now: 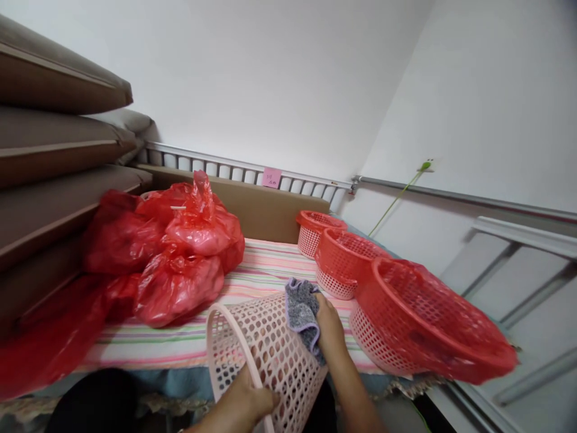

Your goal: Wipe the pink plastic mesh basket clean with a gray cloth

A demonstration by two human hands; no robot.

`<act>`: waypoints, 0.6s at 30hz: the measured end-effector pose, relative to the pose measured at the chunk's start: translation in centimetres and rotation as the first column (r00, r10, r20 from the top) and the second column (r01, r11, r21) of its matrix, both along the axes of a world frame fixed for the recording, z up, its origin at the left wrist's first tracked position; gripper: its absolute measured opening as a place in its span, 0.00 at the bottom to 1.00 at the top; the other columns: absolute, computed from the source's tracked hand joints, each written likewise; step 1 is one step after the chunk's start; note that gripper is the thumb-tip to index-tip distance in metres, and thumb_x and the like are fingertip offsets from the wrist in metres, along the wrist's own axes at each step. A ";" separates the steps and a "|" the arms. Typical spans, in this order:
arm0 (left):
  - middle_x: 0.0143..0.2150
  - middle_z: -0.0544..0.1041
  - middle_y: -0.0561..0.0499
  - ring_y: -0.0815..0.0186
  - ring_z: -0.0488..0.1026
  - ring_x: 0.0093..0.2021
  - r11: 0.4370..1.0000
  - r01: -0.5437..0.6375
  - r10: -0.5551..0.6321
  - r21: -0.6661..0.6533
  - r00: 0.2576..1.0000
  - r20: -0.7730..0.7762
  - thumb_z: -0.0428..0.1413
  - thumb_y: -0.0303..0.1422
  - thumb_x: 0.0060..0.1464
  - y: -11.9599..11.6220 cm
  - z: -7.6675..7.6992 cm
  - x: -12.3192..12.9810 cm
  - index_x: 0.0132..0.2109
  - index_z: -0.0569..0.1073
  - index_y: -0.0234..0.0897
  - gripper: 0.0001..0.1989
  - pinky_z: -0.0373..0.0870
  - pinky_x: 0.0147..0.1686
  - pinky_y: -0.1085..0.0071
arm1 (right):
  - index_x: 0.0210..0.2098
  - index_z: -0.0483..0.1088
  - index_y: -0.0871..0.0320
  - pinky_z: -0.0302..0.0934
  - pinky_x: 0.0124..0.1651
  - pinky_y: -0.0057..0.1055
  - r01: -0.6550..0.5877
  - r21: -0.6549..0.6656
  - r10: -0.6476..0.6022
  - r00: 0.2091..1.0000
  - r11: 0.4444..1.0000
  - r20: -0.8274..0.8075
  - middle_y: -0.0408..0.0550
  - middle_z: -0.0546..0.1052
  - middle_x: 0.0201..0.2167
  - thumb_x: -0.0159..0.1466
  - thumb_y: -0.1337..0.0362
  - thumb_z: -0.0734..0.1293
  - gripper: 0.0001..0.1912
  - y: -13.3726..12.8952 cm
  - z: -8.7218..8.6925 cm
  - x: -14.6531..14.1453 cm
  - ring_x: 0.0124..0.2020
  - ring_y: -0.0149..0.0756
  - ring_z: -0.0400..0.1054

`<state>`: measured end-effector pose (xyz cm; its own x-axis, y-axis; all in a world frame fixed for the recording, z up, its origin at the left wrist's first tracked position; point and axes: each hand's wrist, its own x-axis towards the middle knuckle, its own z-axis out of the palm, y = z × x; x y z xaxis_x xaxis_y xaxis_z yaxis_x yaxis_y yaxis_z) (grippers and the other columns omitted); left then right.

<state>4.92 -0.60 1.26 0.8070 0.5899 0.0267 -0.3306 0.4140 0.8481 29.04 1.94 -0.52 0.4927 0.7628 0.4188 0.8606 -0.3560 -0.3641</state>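
Observation:
A pale pink plastic basket (270, 319) with a pattern of round holes lies tilted on its side, its open end toward the lower left. My left hand (250, 394) grips its rim, thumb outside and the fingers partly hidden inside the opening. My right hand (330, 325) is closed on a grey cloth (303, 313) with a lilac edge. The cloth is pressed against the outer wall of the basket near its base. Some of the right fingers are hidden behind the cloth.
Several red plastic bags (180, 276) are piled on the striped sheet (265, 264) to the left. Beige cushions (58, 138) are stacked behind them. Three baskets lined with red bags (383, 337) stand along the right. A metal rail (518, 240) and a green cable (396, 197) are beyond.

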 end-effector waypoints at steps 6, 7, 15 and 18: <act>0.54 0.72 0.47 0.54 0.62 0.60 0.963 -0.044 0.052 0.264 0.998 -0.020 0.57 0.23 0.43 -0.3 -0.2 -0.1 0.51 0.71 0.38 0.25 0.49 0.62 0.59 | 0.45 0.64 0.57 0.59 0.46 0.35 -0.021 0.295 0.053 0.994 0.955 -0.099 0.51 0.72 0.43 0.57 0.64 0.56 0.17 -2.2 0.9 -0.7 0.45 0.41 0.66; 0.54 0.72 0.47 0.54 0.61 0.60 0.954 -0.031 0.045 0.299 0.998 -0.042 0.57 0.23 0.44 -0.3 -0.2 -0.3 0.51 0.72 0.38 0.23 0.49 0.62 0.59 | 0.44 0.64 0.57 0.58 0.47 0.35 -0.035 0.343 0.061 0.996 0.939 -0.065 0.51 0.72 0.43 0.57 0.63 0.57 0.16 -2.4 1.1 -1.2 0.45 0.41 0.65; 0.56 0.70 0.47 0.54 0.56 0.63 0.949 0.105 -0.113 0.296 0.994 0.010 0.63 0.34 0.45 -0.5 -3.9 1.1 0.55 0.68 0.43 0.28 0.46 0.63 0.56 | 0.38 0.70 0.56 0.59 0.46 0.34 -0.007 0.142 0.009 1.000 0.990 -0.011 0.51 0.75 0.37 0.57 0.73 0.53 0.18 -0.9 -1.5 -2.8 0.42 0.40 0.68; 0.52 0.73 0.46 0.51 0.62 0.59 0.985 0.086 -0.069 0.152 0.991 -0.114 0.66 0.34 0.40 -1.1 -4.5 1.8 0.51 0.71 0.42 0.28 0.54 0.60 0.55 | 0.39 0.69 0.56 0.61 0.43 0.33 -0.071 0.243 0.076 0.997 0.967 -0.014 0.51 0.75 0.36 0.57 0.68 0.56 0.14 -1.5 -2.0 -4.8 0.40 0.40 0.68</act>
<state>6.75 -1.75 -3.29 0.8531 0.5211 0.0240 -0.2060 0.2943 0.9333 24.24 0.42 -2.57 0.4509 0.6745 0.5846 0.8714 -0.1907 -0.4520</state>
